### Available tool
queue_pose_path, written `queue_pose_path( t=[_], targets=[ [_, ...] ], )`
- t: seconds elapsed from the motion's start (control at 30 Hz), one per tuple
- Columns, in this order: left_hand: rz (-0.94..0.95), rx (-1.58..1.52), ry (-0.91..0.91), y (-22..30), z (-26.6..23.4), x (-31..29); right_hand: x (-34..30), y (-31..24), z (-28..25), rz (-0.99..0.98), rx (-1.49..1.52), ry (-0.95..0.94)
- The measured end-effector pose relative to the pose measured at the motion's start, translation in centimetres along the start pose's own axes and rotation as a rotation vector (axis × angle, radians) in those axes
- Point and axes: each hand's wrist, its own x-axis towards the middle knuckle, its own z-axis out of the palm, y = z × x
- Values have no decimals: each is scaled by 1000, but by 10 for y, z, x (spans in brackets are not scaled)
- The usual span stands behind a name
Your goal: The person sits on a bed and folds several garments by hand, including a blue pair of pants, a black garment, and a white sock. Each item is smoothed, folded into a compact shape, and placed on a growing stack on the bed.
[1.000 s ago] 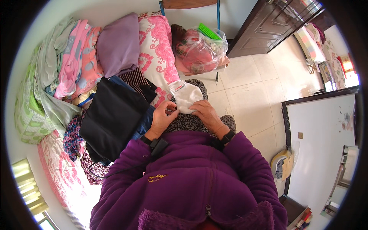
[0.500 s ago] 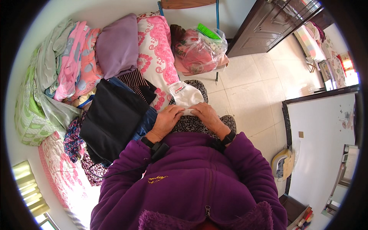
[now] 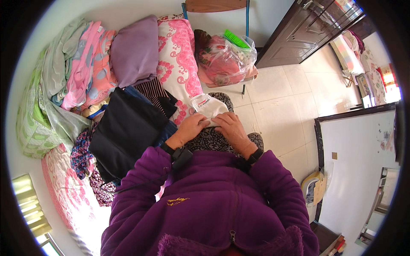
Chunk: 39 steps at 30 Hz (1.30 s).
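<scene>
A white sock [image 3: 212, 107] with a small red and dark mark by its ribbed cuff lies across my black-and-white patterned trousers [image 3: 203, 141]. My left hand [image 3: 192, 126] pinches its near edge from the left. From the right, my right hand [image 3: 233, 129] grips the same edge, fingers curled over the cloth. Both sets of fingertips sit close together, and they partly hide the sock's near end. Just left of my left hand, a folded black garment [image 3: 128, 132] rests on blue denim, beside a striped dark cloth [image 3: 157, 94].
Piled clothes [image 3: 81, 68] and a purple cushion-like bundle [image 3: 136, 51] cover the bed's left side, over a pink-and-white floral sheet [image 3: 179, 55]. A chair ahead holds a plastic bag [image 3: 226, 62] with a green brush [image 3: 236, 39]. To the right are a tiled floor and a dark door [image 3: 294, 32].
My hands stay on the sock's near edge, with the right fingers shifted slightly. The view has moved a little, so the bed and chair appear slightly farther right.
</scene>
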Motion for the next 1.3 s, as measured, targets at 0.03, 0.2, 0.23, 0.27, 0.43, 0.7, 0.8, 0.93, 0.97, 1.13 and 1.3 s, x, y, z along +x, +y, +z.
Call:
queue_pose_path(
  t=[0.03, 0.2, 0.23, 0.27, 0.43, 0.7, 0.8, 0.93, 0.97, 1.13, 1.3],
  targets=[
    [-24, -22, -10, 0, 0, 2, 3, 6, 0, 18, 28, -22],
    [-97, -55, 6, 14, -6, -3, -1, 11, -2, 74, 121, -103],
    [-107, -61, -20, 19, -9, -7, -5, 6, -4, 77, 144, -106],
    [-142, -79, -68, 24, -12, -12, -11, 0, -6, 84, 168, -110],
    [-227, -116, -254, 37, -18, -37, -35, -23, -20, 76, 258, -155],
    [-100, -51, 340, -22, -17, 6, -25, -20, -12, 206, 269, -280],
    [-75, -39, 172, -27, -13, 29, -25, -24, -15, 113, 216, -183],
    [-175, 64, -37, -19, -5, 50, -19, -28, -22, 62, 166, -179],
    [-154, 94, -31, -18, -4, 53, -18, -29, -23, 37, 157, -178],
    [-140, -151, -112, -26, -16, 64, -19, -27, -25, 9, 229, -207],
    [-216, -452, -8, -32, -25, 66, -20, -18, -25, 30, 544, -286]
  ],
)
